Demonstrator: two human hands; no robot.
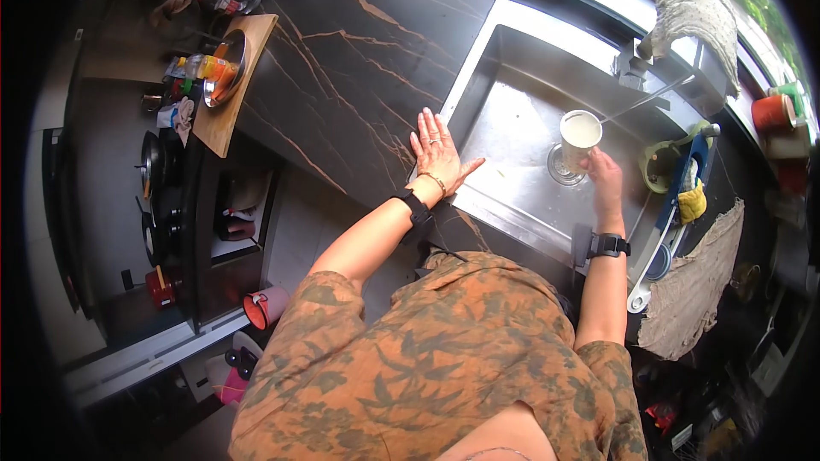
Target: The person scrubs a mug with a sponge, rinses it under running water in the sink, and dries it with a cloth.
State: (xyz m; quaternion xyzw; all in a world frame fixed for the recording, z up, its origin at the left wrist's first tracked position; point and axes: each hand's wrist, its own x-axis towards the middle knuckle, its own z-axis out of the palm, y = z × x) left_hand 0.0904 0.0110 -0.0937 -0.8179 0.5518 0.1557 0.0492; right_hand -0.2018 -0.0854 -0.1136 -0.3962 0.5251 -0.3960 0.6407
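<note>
Cup (579,132) held over roomy sink (512,124)
Gripped by curled right hand (604,171); left edge (471,68) touched by spread, empty left hand (440,156).

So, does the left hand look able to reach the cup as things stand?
Probably yes: the left hand seems empty, spread at the edge of the sink, and nothing stands between it and the cup, held by the right hand.

The sink (512,119) and pans (151,162) show a kitchen.

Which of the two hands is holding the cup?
The right hand, gripping the cup over the sink; the left hand holds nothing, spread at the sink's edge.
</note>
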